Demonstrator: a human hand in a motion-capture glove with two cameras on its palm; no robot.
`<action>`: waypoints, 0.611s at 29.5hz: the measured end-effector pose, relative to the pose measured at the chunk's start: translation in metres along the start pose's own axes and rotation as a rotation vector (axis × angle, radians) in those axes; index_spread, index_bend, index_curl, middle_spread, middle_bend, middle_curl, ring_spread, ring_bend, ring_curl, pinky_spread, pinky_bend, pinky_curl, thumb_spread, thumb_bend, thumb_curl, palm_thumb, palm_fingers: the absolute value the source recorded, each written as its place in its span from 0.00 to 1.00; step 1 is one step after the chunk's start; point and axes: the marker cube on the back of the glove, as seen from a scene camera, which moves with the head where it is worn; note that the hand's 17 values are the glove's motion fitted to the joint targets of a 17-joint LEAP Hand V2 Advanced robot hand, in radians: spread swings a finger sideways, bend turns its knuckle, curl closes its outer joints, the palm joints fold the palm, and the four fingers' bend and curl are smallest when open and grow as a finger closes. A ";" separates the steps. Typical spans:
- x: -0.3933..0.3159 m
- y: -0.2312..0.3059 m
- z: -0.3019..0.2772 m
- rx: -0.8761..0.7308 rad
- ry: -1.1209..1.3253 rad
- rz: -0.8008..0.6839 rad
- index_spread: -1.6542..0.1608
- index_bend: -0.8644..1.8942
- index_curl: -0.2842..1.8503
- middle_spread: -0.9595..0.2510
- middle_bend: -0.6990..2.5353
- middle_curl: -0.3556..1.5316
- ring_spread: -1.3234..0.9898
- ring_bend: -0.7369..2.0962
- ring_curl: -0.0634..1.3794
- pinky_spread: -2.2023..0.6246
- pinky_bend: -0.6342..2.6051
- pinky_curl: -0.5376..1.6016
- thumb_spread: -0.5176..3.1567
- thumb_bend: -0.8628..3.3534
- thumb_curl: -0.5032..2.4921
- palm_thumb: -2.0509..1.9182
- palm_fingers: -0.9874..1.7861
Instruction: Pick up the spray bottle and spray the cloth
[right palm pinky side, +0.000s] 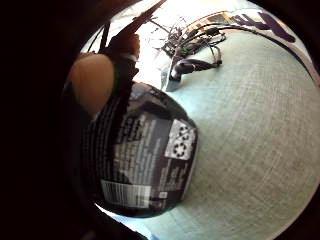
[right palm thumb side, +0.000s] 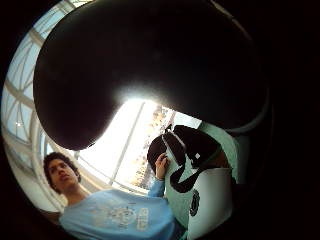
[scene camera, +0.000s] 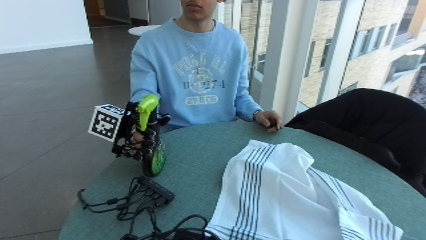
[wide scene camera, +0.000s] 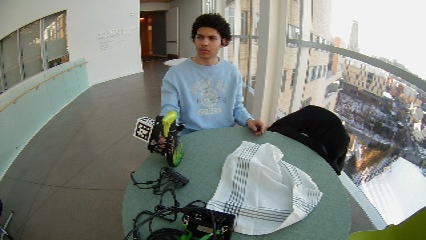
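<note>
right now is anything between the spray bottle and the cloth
Nothing visible. The gloved right hand holds the spray bottle near the table's edge; bare green table separates it from the striped cloth.

A large dark rounded mass (right palm thumb side: 150, 70), probably the bottle close against the palm, fills most of the view. Beyond it sits a person in a light blue sweatshirt (right palm thumb side: 115, 217), before bright windows (right palm thumb side: 127, 145).

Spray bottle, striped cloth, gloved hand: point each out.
spray bottle (scene camera: 148, 107), outside view, on its green trigger head.
striped cloth (scene camera: 286, 195), outside view, on its white middle.
gloved right hand (scene camera: 141, 141), outside view, on fingers around the bottle.
</note>
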 end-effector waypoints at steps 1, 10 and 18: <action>0.000 -0.002 0.001 0.011 -0.001 -0.001 0.74 0.39 0.27 0.74 0.31 0.41 0.55 0.40 0.28 0.86 0.23 0.39 0.42 0.20 0.27 0.68 0.67; -0.002 -0.008 0.001 0.016 0.017 -0.005 0.76 0.40 0.31 0.71 0.34 0.43 0.53 0.41 0.30 0.86 0.23 0.36 0.41 0.22 0.29 0.73 0.73; -0.026 -0.015 0.006 -0.121 -0.005 -0.039 0.78 0.39 0.33 0.71 0.33 0.43 0.53 0.42 0.31 0.85 0.23 0.35 0.38 0.21 0.32 0.75 0.76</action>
